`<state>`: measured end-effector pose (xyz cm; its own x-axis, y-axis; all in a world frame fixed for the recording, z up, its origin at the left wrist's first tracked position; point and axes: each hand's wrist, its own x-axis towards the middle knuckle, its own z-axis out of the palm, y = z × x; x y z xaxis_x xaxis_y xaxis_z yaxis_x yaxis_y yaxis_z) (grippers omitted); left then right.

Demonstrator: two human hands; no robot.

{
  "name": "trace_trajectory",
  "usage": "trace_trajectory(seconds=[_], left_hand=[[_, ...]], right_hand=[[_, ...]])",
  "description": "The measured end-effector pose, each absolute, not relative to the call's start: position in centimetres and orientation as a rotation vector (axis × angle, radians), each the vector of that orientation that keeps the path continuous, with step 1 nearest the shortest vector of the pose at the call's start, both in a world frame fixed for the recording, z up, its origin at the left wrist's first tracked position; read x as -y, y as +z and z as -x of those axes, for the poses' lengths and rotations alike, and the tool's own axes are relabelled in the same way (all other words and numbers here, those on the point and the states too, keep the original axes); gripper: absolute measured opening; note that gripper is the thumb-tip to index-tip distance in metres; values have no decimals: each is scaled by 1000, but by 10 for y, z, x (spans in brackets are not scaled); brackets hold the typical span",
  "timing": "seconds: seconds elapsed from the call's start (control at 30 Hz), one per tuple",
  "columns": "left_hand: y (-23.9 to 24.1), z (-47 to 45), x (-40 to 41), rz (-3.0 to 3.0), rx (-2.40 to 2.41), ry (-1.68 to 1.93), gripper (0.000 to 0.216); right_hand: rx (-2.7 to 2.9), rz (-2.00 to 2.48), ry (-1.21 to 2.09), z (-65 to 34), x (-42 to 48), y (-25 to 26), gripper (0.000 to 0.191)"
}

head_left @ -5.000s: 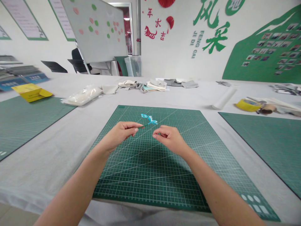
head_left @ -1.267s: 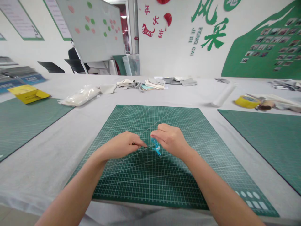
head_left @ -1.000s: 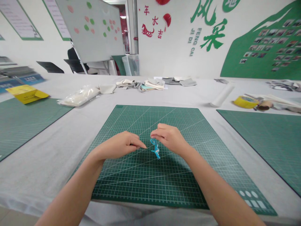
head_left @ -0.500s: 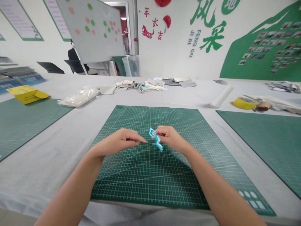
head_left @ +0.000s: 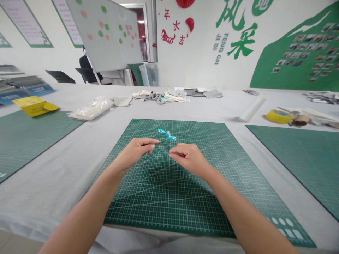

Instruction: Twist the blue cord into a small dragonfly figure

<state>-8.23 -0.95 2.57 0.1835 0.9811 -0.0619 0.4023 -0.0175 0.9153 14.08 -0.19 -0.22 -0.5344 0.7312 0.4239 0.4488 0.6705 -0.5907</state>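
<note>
Pinched between the thumb and fingers of my left hand (head_left: 139, 151) is the dark green stem of a small light-blue craft flower (head_left: 169, 137). Its looped blue petals and a whitish, beaded-looking part point up and to the right, above the mat. Just below and right of the flower, my right hand (head_left: 188, 158) is curled with thumb and fingertips together, apart from the flower, and nothing shows in it. Both hands hover over a green cutting mat (head_left: 169, 204) with a white grid.
Two more cutting mats lie left (head_left: 34, 141) and right (head_left: 296, 155). Behind are a plastic-wrapped white pack (head_left: 92, 108), a yellow folded box (head_left: 34, 106), fabric scraps (head_left: 174, 95), a white roll (head_left: 253, 108) and yellow tape (head_left: 279, 116). White cloth (head_left: 58, 173) covers the table.
My right hand has let go of the flower head and drawn slightly down. My left hand has raised the flower, turning its petals so they spread sideways.
</note>
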Motion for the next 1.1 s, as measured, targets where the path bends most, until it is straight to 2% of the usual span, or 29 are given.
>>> trace_trajectory(seconds=[0.4,0.67,0.87,0.97,1.1], left_hand=[[12,74,8,-1851,-1391,688,34],[12,74,13,-2163,-1198,385,38],[21,78,15,-2203,-1037,240,35],[26,81,15,-2192,-937,196,32],[34,89,15,-2148,-860,197,28]], right_hand=[[2213,898,451,-136,11,3,12],[2296,899,69,-143,6,2,18],[2378,876,-100,-144,4,-1,23],[2431,872,-22,-144,3,-1,23],[2410,898,303,-146,0,0,18]])
